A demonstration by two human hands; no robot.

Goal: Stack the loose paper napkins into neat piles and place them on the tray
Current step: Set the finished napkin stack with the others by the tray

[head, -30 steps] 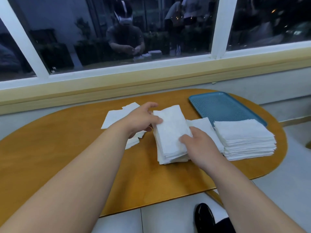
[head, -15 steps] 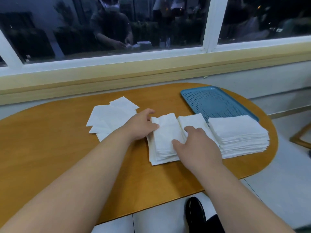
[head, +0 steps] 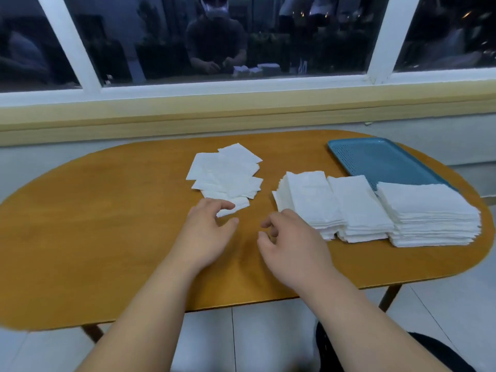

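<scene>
The long, round-ended table of orange-brown wood [head: 107, 237] fills most of your view and runs along under a white-framed window [head: 381, 49] with dark glass. At the table's far right lies the blue, rectangular plastic tray with a perforated floor [head: 381, 159]. No napkins lie on the part of it you can see.

In front of the tray, the tallest stack of white paper napkins [head: 429, 213] hides its near end. You cannot tell whether this stack rests partly on the tray or on the wood just before it. Touching its left side is a lower, narrower stack of white napkins [head: 359, 208]. Against that one leans the leftmost stack [head: 308, 200], whose sheets fan out a little at the left edge.

Left of the three stacks, across a strip of bare wood, the loose white napkins [head: 228, 175] lie in an overlapping scatter on the middle of the table.

Your left hand [head: 206, 232] is at the near edge of that scatter, fingers spread and loosely bent. The forefinger lies over the corner of the nearest sheet and the thumb is apart below it, so nothing is plainly gripped. Your right hand [head: 292, 242] hovers just beside the near left corner of the leftmost stack, fingers slack and lightly curled, holding nothing.
</scene>
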